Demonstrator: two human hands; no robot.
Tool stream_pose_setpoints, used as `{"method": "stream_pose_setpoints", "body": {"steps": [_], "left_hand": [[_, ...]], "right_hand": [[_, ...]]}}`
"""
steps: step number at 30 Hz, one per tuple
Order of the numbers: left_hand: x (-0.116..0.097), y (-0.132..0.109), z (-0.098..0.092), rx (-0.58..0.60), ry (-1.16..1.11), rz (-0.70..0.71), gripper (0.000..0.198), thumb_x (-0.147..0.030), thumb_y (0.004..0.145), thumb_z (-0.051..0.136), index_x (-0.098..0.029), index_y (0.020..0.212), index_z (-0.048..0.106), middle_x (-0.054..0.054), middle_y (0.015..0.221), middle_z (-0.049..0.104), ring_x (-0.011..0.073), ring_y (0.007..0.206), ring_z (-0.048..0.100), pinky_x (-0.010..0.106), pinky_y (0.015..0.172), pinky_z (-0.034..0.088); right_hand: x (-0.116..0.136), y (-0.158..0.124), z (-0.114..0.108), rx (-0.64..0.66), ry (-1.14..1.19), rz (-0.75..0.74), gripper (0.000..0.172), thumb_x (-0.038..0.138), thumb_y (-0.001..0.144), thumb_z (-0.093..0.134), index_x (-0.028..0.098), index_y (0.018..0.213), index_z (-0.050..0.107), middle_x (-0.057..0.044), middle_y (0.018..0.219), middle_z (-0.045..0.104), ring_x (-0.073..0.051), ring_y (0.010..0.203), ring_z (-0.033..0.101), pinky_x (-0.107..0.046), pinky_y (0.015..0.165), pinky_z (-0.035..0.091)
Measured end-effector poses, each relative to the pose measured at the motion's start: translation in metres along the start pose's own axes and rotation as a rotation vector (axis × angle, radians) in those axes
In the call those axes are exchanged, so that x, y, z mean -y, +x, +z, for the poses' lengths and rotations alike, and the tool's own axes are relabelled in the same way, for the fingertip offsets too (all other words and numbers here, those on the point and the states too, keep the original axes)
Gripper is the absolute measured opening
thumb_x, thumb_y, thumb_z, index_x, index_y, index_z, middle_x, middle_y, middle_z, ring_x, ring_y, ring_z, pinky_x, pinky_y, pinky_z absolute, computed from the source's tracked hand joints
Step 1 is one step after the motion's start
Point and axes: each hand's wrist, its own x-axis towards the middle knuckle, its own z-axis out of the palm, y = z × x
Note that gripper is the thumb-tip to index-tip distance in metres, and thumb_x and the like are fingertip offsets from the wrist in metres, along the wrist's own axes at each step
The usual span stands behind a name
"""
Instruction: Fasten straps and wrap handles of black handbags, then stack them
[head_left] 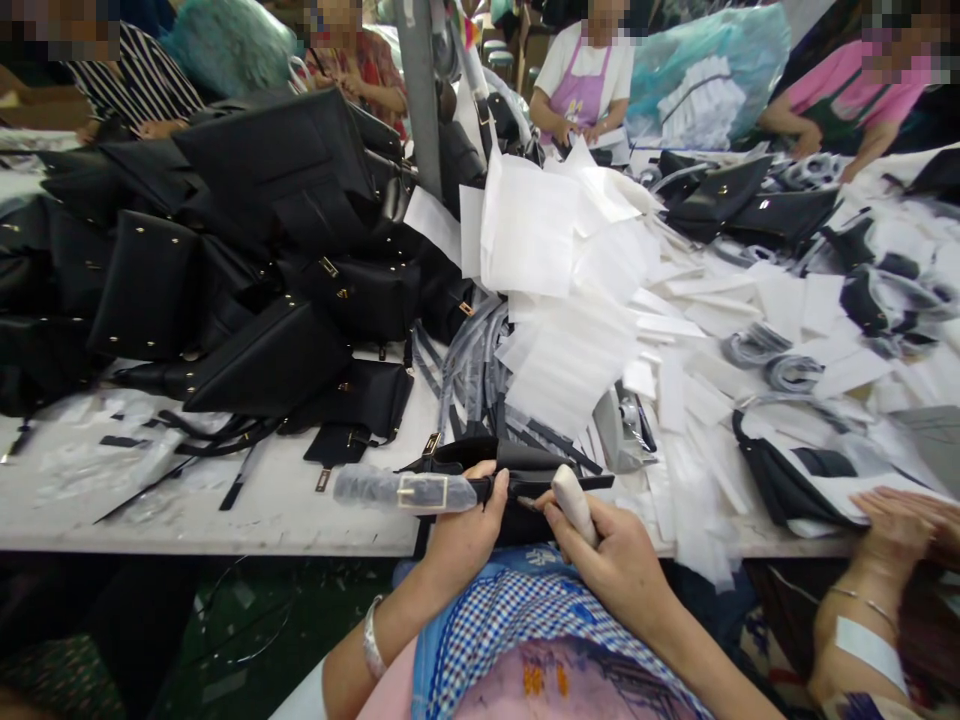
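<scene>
Tabletop cluttered; left hand grips black bag (likely soft, light; hold rim), right hand grips white-handled tool.

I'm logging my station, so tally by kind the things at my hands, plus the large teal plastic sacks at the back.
Black leather-look bag: 1
Gold-buckled strap wrapped in translucent plastic: 1
White rounded stick: 1
Large teal translucent plastic sacks: 2
Total: 5
</scene>
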Motion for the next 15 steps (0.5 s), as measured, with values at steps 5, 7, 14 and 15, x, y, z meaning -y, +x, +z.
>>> {"method": "stream_pose_setpoints", "body": {"steps": [5, 7, 14, 15], "left_hand": [[-0.0002, 0.0007, -0.0004, -0.001, -0.001, 0.026, 0.032, -0.039, 0.100, 0.039, -0.020, 0.109, 0.063, 0.008, 0.106, 0.069, 0.0220, 0.106, 0.063, 0.038, 0.102, 0.046], [0.0013, 0.0001, 0.0006, 0.000, 0.001, 0.033, 0.031, -0.039, 0.100, 0.041, -0.019, 0.109, 0.063, 0.008, 0.109, 0.069, 0.0227, 0.108, 0.063, 0.039, 0.103, 0.046], [0.0073, -0.0020, 0.0040, -0.012, -0.010, 0.062, 0.030, -0.038, 0.097, 0.046, -0.019, 0.113, 0.063, 0.009, 0.114, 0.069, 0.0246, 0.113, 0.062, 0.041, 0.106, 0.045], [0.0075, -0.0020, 0.0043, -0.007, -0.011, 0.076, 0.030, -0.038, 0.097, 0.046, -0.019, 0.113, 0.064, 0.010, 0.114, 0.069, 0.0253, 0.114, 0.062, 0.042, 0.106, 0.045]], "right_hand": [[-0.0044, -0.0045, 0.0020, -0.045, -0.012, -0.049, 0.030, 0.039, 0.093, 0.055, 0.017, 0.085, 0.073, 0.002, 0.053, 0.057, -0.013, 0.046, 0.051, -0.024, 0.048, 0.040], [-0.0039, -0.0061, 0.0023, -0.087, -0.019, -0.081, 0.029, 0.039, 0.092, 0.056, 0.017, 0.086, 0.073, 0.002, 0.051, 0.055, -0.013, 0.044, 0.049, -0.024, 0.046, 0.039], [-0.0011, -0.0063, 0.0039, -0.131, -0.073, -0.120, 0.031, 0.038, 0.092, 0.056, 0.018, 0.073, 0.068, 0.001, 0.054, 0.056, -0.012, 0.046, 0.050, -0.024, 0.047, 0.040], [-0.0014, -0.0062, 0.0042, -0.128, -0.087, -0.121, 0.032, 0.039, 0.093, 0.056, 0.018, 0.071, 0.066, 0.001, 0.054, 0.056, -0.013, 0.046, 0.051, -0.024, 0.048, 0.040]]}}
